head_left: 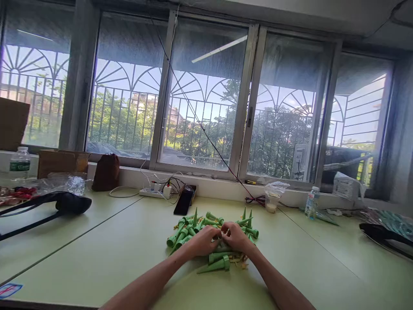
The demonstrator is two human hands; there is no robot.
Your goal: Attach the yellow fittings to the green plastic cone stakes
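My left hand (205, 240) and my right hand (235, 236) meet over a heap of green plastic cones (183, 232), fingertips pinched close together. Whatever they grip between them is too small and hidden to make out. The cones are hollow and pointed, with a collar at the wide end; some stand upright and others lie on their sides. Just in front of my hands, a green cone (216, 264) lies with its tip to the left. Small yellowish pieces (238, 259) are scattered beside it and among the heap.
Behind the heap lie a black phone (183, 201) and a white power strip (151, 193) with cables. A plastic cup (271, 202) and a bottle (311, 203) stand at the back right. Black straps (72, 203) lie at left, near a brown pouch (106, 173). Windows line the far side.
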